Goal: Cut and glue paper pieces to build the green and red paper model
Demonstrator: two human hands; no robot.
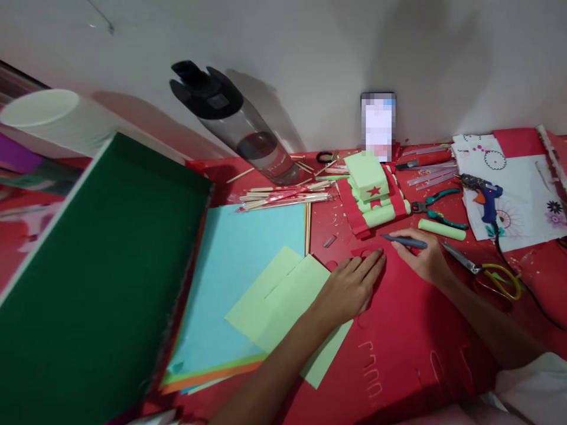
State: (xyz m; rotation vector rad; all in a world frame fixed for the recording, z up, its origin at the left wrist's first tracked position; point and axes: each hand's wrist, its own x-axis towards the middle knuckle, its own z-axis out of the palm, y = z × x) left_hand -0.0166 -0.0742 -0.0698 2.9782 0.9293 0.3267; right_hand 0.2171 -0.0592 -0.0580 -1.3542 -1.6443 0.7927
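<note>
My right hand [426, 260] grips a grey-blue marker pen [406, 241], its tip pointing left just above or on a red sheet [401, 330]. My left hand [348, 288] lies with fingers stretched out flat on the red sheet, left of the pen tip. Drawn circles show around that hand, partly covered by it. Light green paper sheets [292, 295] lie under my left wrist, on top of a light blue sheet [243, 242]. Beyond the pen stands a model of green and red paper [374, 203] with a red star.
Scissors [496, 277], pliers [438, 208], a green paper roll [442, 229] and a glue gun [489, 200] lie to the right. Wooden sticks [283, 196], a water bottle [257, 139] and a phone [378, 127] are along the wall. A green-faced box [101, 283] stands left.
</note>
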